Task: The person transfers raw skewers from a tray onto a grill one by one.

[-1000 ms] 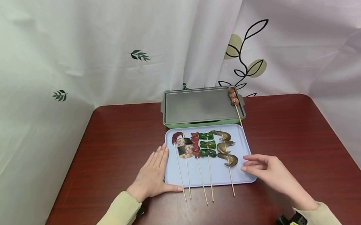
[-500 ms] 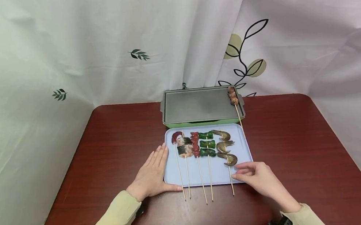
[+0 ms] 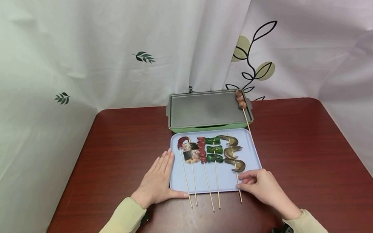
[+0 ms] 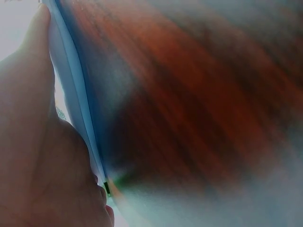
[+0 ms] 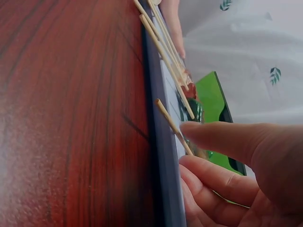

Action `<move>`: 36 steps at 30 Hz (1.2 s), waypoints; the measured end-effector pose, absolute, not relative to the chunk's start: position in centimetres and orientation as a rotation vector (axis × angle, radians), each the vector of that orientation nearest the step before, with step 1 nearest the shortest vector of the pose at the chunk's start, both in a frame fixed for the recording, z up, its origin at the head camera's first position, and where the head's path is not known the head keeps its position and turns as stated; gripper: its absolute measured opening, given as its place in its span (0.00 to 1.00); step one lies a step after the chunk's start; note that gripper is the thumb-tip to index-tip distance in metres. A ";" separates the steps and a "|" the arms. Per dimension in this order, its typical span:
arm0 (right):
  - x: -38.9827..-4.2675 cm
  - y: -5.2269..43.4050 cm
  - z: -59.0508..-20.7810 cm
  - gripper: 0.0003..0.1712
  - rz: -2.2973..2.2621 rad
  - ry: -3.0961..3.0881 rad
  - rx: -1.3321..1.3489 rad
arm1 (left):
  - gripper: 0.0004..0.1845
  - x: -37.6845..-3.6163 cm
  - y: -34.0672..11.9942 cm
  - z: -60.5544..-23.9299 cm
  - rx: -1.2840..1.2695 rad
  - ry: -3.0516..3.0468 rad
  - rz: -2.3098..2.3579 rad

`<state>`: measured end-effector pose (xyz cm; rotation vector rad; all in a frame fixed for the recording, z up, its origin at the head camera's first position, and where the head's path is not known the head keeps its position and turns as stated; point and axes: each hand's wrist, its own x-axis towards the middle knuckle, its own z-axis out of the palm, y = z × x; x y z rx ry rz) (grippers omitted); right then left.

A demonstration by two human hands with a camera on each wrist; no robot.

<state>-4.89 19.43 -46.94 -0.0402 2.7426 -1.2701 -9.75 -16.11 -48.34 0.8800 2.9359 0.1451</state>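
Observation:
On a pale blue tray [image 3: 179, 178], several skewers lie side by side, their sticks over the near edge. My left hand [image 3: 157, 178] lies flat along the tray's left side, fingers straight, thumb at the near edge. My right hand [image 3: 262, 186] has thumb and fingertips around the stick of the shrimp skewer [image 3: 235, 164], the rightmost one; in the right wrist view the stick [image 5: 170, 118] runs between thumb and forefinger. Left of it lie a green pepper skewer [image 3: 214, 149], a red skewer [image 3: 202, 151], a fish-like skewer [image 3: 191, 156] and a dark red tentacle skewer [image 3: 182, 141].
Behind the tray stands a grey griddle [image 3: 206, 108] with a green base. A meat skewer [image 3: 241, 100] lies at its right end, the stick reaching over the tray's right edge. The reddish-brown table [image 3: 121, 146] is backed by a white curtain [image 3: 107, 45].
My right hand has moved left from the tray's right edge to the shrimp skewer's stick and taken it between thumb and fingers. The left hand stays in place.

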 end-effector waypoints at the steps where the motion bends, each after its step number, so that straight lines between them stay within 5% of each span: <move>1: -4.9 19.4 -47.0 0.11 -1.271 2.745 -0.043 | 0.75 -9.7 -16.1 -48.4 0.885 2.939 0.148; 21: -4.7 20.1 -46.3 0.10 -1.396 2.646 0.031 | 0.75 -9.8 -16.1 -48.3 0.889 2.940 0.126; 36: -4.7 21.1 -46.8 0.23 -1.860 2.044 0.097 | 0.75 -9.8 -16.1 -48.4 0.879 2.936 0.139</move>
